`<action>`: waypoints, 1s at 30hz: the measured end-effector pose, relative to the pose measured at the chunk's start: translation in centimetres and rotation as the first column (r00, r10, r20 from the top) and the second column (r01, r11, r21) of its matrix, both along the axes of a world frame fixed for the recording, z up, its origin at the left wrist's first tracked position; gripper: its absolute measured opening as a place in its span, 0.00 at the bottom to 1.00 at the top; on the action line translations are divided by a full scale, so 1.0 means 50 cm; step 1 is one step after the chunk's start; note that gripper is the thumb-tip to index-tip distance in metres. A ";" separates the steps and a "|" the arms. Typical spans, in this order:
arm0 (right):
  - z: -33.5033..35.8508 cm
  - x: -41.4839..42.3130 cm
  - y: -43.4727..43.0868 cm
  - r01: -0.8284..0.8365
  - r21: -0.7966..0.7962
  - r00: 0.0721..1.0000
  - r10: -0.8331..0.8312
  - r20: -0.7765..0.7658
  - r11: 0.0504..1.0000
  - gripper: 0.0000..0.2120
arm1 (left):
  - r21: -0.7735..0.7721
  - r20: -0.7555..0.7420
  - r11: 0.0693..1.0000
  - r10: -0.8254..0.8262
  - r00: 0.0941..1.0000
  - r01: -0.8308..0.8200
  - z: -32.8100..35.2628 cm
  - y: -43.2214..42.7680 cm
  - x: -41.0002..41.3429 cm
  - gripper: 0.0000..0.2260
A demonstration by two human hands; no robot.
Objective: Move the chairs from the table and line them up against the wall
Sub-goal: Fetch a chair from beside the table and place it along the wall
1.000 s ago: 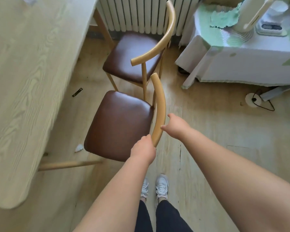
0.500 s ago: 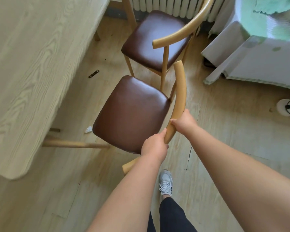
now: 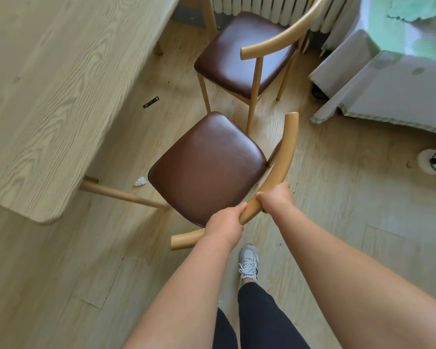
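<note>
Compared with earlier, near chair had swung further out from counter. Both left hand and right hand gripped its backrest; pull-away step, next likely needed carrying it wallward.

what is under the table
A wooden table leg slants out from under the table, and a crumpled white scrap lies on the floor beside it. Its top hides everything further in.

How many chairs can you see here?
2. The near chair, its backrest gripped by the left hand and right hand; the far chair by the radiator. More may sit out of frame.
</note>
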State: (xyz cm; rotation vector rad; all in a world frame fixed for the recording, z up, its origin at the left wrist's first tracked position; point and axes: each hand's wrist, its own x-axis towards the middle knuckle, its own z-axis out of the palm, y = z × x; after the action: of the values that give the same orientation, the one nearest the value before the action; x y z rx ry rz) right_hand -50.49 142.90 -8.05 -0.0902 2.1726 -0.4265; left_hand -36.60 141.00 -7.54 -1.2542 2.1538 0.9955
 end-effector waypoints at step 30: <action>0.000 0.317 0.279 0.512 -0.031 0.848 -0.500 0.178 0.858 0.23 | -0.240 -0.115 0.540 0.810 0.576 -0.807 0.019 0.221 0.421 0.16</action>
State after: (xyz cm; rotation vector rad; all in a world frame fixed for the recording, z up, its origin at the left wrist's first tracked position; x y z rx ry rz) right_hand -34.63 156.86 -8.05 0.4763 1.9960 -0.7893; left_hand -15.52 152.05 -6.60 -2.5262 1.6705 1.0035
